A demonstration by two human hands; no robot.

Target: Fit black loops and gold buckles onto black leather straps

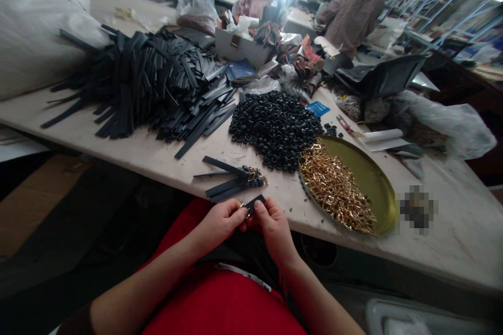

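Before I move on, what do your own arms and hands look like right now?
The left hand and right hand are gloveless, wrists bare. The left forearm is bare down to a dark sleeve; the right forearm shows no sleeve within view.

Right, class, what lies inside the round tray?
The round tray holds a heap of small gold-coloured metal pieces, piled over its left part; the right part is bare. The heap covers the floor beneath it, so the lowest pieces cannot be seen.

strips (157, 78): black | buckles (340, 186): gold | plate (365, 172): olive-gold
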